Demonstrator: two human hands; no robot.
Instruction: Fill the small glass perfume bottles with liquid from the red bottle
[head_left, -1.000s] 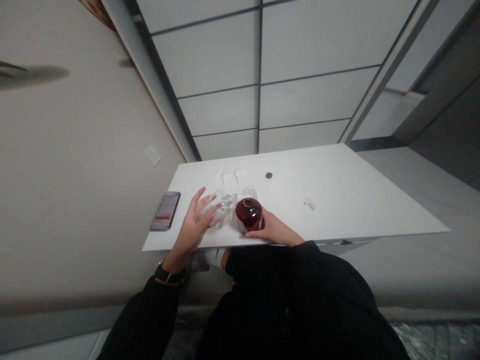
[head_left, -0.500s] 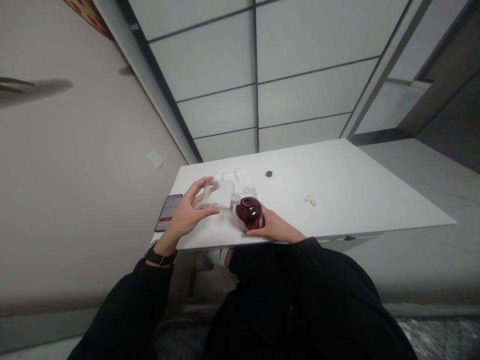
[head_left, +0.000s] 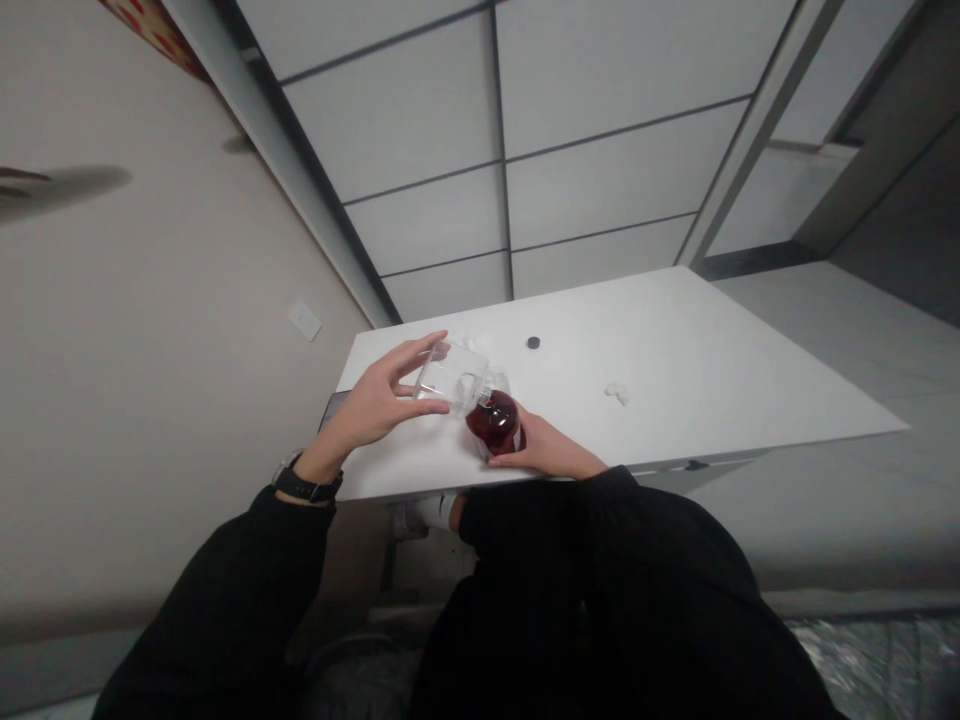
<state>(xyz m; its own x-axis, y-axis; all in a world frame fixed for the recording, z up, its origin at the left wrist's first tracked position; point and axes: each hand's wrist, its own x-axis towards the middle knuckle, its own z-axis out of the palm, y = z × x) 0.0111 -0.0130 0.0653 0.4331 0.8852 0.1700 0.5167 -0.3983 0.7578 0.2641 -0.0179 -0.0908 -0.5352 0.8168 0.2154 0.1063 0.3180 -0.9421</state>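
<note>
The red bottle (head_left: 495,428) stands on the white surface (head_left: 712,370), near its front edge, with its open mouth facing up. The right hand (head_left: 546,447) grasps it from the side, fingers and thumb wrapped about the lower body, and a pale patch shows on the bottle next to the fingers. The clear bottle (head_left: 450,376) is held raised by the left hand (head_left: 375,402), gripped between the thumb on the near side and the fingers on the far side. It is tilted over, its neck pointing toward the right hand and meeting the mouth of the red bottle in view; whether the two rims touch cannot be told. Whether liquid is passing cannot be told either. Just beyond the red bottle, between the hands, lies a clear plastic piece (head_left: 496,379), partly hidden. A small dark cap (head_left: 533,343) lies on the surface beyond the right hand. A crumpled off-white scrap (head_left: 616,392) lies to the right of the right hand, well apart from it. A phone (head_left: 332,405) is partly covered by the left hand and wrist. The left wrist carries a watch with a dark strap (head_left: 306,486); both sleeves are black. A wall socket (head_left: 305,321) is fixed to the wall beyond the left hand and to its left. Large pale panels with dark dividing strips (head_left: 504,160) stand behind the surface, beyond both hands.
</note>
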